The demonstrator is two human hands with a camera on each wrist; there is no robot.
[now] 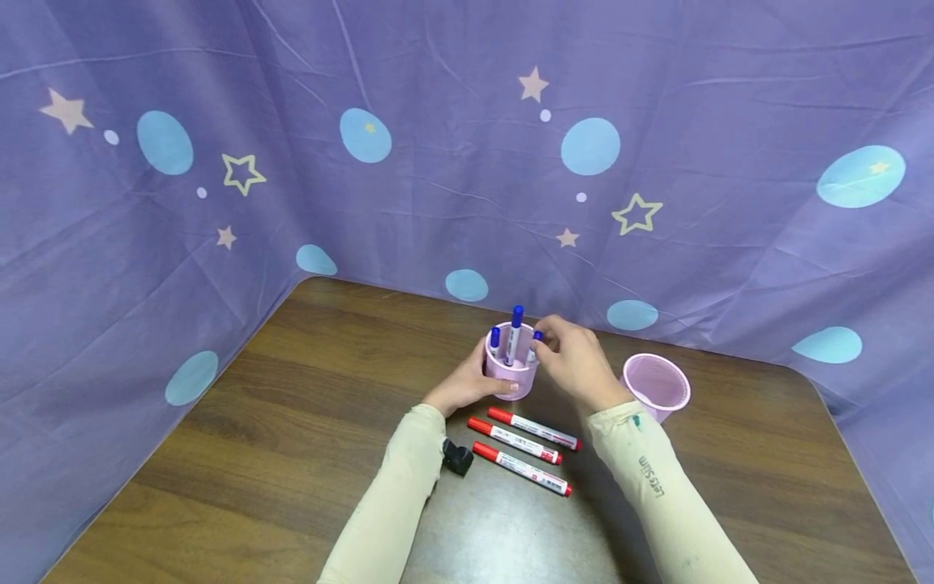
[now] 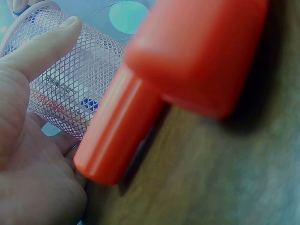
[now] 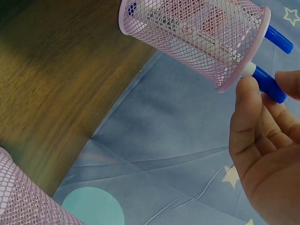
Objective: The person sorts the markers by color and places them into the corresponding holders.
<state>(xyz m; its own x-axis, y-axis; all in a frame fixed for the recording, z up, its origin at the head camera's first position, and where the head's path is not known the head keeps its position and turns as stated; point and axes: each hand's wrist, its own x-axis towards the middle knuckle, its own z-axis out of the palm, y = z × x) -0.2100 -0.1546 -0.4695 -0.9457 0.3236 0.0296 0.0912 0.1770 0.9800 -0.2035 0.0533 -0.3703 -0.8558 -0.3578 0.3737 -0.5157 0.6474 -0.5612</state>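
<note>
- Three red-capped markers (image 1: 514, 440) lie nearby
- The right sleeve (image 1: 667, 503) partly hides a second mesh cup (image 1: 660, 380)
- Left hand (image 1: 467, 383) grips a round pink mesh cup (image 1: 520, 375)
- Right hand (image 1: 576, 357) pinches a blue-capped marker (image 3: 267, 83)

Red markers (image 1: 515, 440), obstacles before held cup (image 1: 520, 376)

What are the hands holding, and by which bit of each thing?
The left hand holds the pink mesh cup by its side; the right hand pinches a marker by its blue cap.
</note>
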